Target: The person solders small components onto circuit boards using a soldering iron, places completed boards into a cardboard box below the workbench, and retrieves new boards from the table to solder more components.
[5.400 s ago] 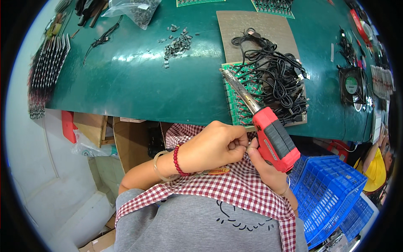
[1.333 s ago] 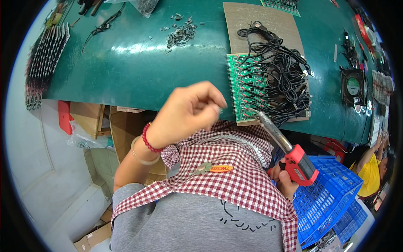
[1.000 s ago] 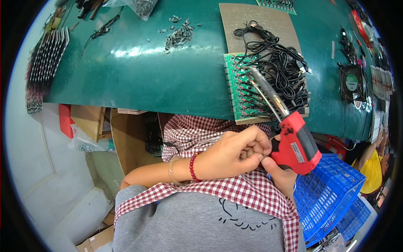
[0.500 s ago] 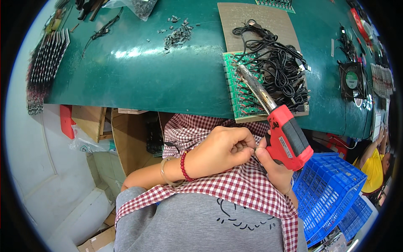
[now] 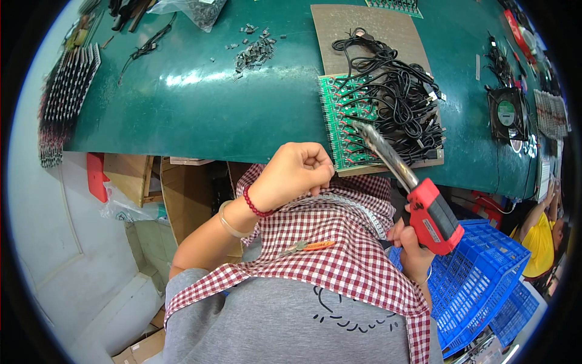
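Note:
My left hand (image 5: pixel 295 172) is raised beside the near left corner of a green circuit board (image 5: pixel 339 124). Its fingers are curled into a pinch, and whatever they hold is hidden. A red and black soldering gun (image 5: pixel 431 221) is in my right hand (image 5: pixel 413 252), its metal barrel pointing up and left over the board. Black cables (image 5: pixel 403 91) are joined along the board and lie bundled on a brown backing board (image 5: pixel 339 36). On my checked apron (image 5: pixel 285 218) rests a small orange-handled tool (image 5: pixel 318 246).
Loose small black parts (image 5: pixel 256 53) are heaped on the green table (image 5: pixel 200 109). Stacked boards (image 5: pixel 70 100) stand at the left edge, a black fan (image 5: pixel 507 115) at the right. Blue crates (image 5: pixel 473 273) sit by my right side, near a person in yellow (image 5: pixel 538 242).
My hands have parted. The left has moved up and left toward the circuit board; the right, with the soldering gun, has gone slightly down and right. The orange-handled tool has come into sight.

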Available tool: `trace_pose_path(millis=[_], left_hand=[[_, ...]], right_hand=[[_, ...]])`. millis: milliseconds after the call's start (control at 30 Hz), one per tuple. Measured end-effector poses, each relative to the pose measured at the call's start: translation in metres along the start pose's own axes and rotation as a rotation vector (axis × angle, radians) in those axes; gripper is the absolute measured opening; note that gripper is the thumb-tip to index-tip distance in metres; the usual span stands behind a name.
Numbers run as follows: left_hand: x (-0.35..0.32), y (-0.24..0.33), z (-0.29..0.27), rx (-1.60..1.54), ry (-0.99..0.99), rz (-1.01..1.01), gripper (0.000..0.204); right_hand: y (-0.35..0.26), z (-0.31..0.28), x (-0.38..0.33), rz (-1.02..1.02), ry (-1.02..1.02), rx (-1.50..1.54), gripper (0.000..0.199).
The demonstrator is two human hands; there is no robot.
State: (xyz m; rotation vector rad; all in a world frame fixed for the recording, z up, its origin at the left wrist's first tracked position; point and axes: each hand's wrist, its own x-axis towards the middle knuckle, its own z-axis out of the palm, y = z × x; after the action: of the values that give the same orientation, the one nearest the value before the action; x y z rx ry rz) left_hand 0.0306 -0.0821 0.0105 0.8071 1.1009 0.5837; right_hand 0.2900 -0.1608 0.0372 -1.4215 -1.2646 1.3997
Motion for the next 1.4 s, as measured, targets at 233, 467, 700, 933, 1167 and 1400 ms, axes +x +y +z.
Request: trace_pose_path(millis=[233,467,700,933,1167,1400], left_hand=[[0.008,0.002,-0.007,0.022,-0.039,-0.057,0.009],[0.013,0.007,-0.011,0.053,-0.115,-0.071,0.01],[0.015,0.005,-0.014,0.035,-0.137,-0.086,0.011],[0.017,0.011,-0.01,0.022,-0.13,-0.101,0.009],[0.017,0.006,-0.013,0.026,-0.145,-0.073,0.01],[0.016,0.005,-0.011,0.006,-0.132,-0.075,0.01]], right_hand=[[0.015,-0.019,-0.023,0.091,-0.014,0.082,0.028],[0.005,-0.017,-0.025,0.224,-0.011,-0.008,0.014],[0.009,-0.021,-0.026,0.249,-0.04,-0.092,0.015],[0.01,-0.022,-0.028,0.274,-0.007,-0.108,0.015],[0.019,-0.018,-0.027,0.244,-0.009,0.055,0.011],[0.006,-0.02,-0.023,0.194,-0.096,-0.161,0.009]])
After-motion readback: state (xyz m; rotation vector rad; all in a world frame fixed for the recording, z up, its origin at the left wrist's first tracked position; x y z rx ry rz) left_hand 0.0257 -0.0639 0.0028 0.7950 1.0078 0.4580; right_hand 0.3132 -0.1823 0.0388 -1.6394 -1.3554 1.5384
